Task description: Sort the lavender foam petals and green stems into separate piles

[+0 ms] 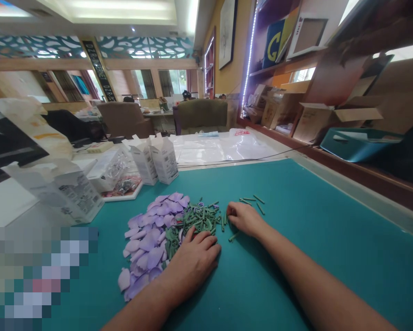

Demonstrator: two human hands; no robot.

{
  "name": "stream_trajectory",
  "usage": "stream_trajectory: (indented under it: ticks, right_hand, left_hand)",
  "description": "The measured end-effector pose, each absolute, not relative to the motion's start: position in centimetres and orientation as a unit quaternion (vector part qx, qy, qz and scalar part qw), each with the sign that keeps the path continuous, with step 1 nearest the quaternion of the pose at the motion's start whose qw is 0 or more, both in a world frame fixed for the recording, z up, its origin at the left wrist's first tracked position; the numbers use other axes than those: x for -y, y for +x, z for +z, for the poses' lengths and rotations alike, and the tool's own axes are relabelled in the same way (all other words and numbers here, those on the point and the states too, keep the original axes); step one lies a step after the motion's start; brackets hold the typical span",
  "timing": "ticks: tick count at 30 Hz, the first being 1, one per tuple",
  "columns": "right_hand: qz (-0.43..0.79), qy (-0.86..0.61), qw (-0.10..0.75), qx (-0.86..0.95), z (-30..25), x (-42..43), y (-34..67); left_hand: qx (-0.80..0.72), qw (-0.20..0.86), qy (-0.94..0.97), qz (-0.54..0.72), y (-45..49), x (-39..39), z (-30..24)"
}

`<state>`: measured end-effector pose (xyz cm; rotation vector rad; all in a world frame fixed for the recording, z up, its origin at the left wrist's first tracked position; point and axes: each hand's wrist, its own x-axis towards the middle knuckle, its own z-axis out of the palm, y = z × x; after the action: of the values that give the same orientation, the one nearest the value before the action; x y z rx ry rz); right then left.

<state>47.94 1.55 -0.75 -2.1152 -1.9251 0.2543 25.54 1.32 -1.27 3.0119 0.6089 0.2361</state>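
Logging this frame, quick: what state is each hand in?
Left hand: open, palm down at the green pile's edge.
Right hand: curled beside green sticks; can't tell whether it holds one.

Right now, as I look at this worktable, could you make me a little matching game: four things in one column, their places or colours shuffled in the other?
1. Left hand
2. Right hand
3. Petal-like pieces
4. Open bin

A. Light purple, left of the green pile
B. Between the green pile and loose green sticks
C. Blue-green, beyond the mat at right
D. At the green pile's near edge

Pairs: 1-D, 2-B, 3-A, 4-C
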Motion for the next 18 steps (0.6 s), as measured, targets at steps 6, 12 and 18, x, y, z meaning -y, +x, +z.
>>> stream_trajectory:
  ticks: [6, 12, 18]
  right_hand:
    - [0.045, -0.771, 0.131, 0.622, -1.0, -1.8, 50.4]
    - [0.004, -0.797, 0.111, 0.594, -1.1, -1.3, 52.5]
    - [0.047, -0.715, 0.128, 0.686, -0.2, -1.0, 49.8]
  left_hand:
    - [-0.198, 0.023, 0.976, 0.082, 25.5, -1.3, -1.4]
    - [-0.203, 0.026, 0.975, 0.084, 25.4, -1.6, -1.8]
    - [-0.224, 0.016, 0.971, 0.088, 25.3, -1.3, -0.8]
